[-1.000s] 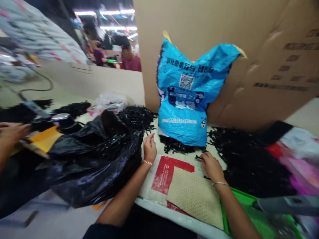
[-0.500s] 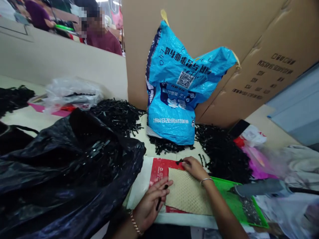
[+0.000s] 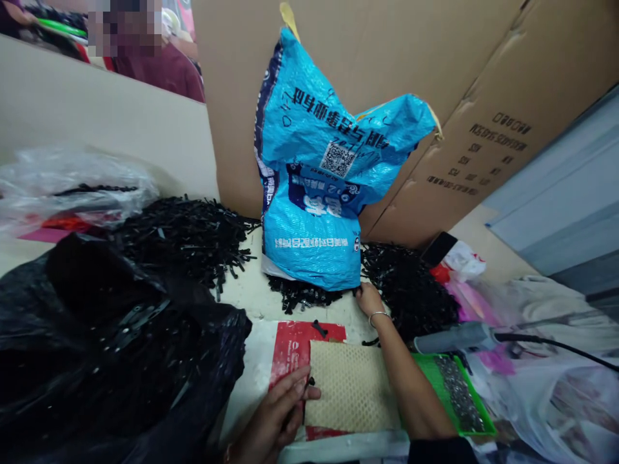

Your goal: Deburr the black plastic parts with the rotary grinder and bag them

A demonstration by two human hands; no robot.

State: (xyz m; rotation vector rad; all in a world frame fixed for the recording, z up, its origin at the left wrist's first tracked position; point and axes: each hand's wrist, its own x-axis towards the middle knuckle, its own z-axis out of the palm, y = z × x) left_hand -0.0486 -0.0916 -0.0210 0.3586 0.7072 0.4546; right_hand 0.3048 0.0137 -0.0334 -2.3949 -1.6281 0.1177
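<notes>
Holds the left hand (image 3: 278, 419) low at the near edge of the pale table (image 3: 249, 293), fingers curled in, thumb and forefinger pinching a small black strip (image 3: 308, 385) right at the left border of the beige mesh mat (image 3: 348, 386). Has the right hand (image 3: 367, 298) stretched forward past that mat, a thin bangle (image 3: 378, 315) on the wrist, fingers bent down into the black pieces (image 3: 300, 298) spilling from under the blue woven sack (image 3: 314, 174) (grip there impossible to tell, fingertips hidden from this angle). Mat lying on a red-and-white printed sheet (image 3: 290, 341), with one loose black strip (image 3: 319, 328) on the red part, apart from both hands. Straight ahead, the sack standing upright against a wall of brown cardboard (image 3: 435, 77), print upside down. On either side of the sack, heaps of the same black pieces: the left heap (image 3: 184, 232) beyond a crumpled black plastic bag (image 3: 111, 348) filling the near left, the right heap (image 3: 411, 290) just beside the right hand. Further left, a clear plastic bag (image 3: 72, 187) with something red and black inside. Right of the right forearm, a green tray (image 3: 429, 368) holding small dark metal bits, and just behind it a grey tool (image 3: 454, 336) with a black cable (image 3: 556, 345) running off to the right. Beyond the low partition at top left, another person in a dark red top (image 3: 164, 67).
</notes>
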